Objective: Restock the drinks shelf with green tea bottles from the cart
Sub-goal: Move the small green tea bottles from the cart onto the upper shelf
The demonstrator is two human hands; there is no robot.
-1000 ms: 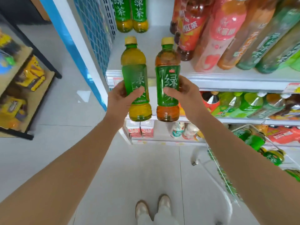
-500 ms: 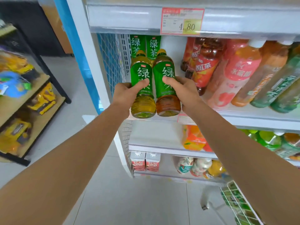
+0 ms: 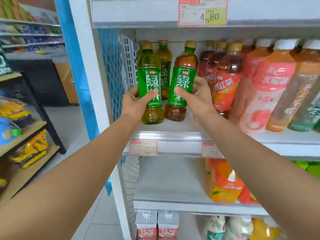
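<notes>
The shelf (image 3: pixel 173 126) carries both bottles at its near left end. Left hand (image 3: pixel 136 103) grips one green tea bottle (image 3: pixel 149 84); right hand (image 3: pixel 195 97) grips the other bottle (image 3: pixel 181 82). Full, rigid, smooth plastic: probably weighty and slippery, best held at the label band.

Around me, itemised. White metal shelving unit (image 3: pixel 173 135), several tiers, with a white upright post (image 3: pixel 90 66) at its left end and a blue strip (image 3: pixel 69 49) beside that. Blue mesh side panel (image 3: pixel 110 66) inside the upright. Price tag (image 3: pixel 202 12) reading 4.80 on the upper shelf edge. Pale tiled floor (image 3: pixel 69 125) to my left. Wooden rack with black frame (image 3: pixel 22 135) at far left, carrying yellow toy trucks (image 3: pixel 32 149). More blurred shelving (image 3: pixel 31 33) far behind. Light even and bright.
</notes>
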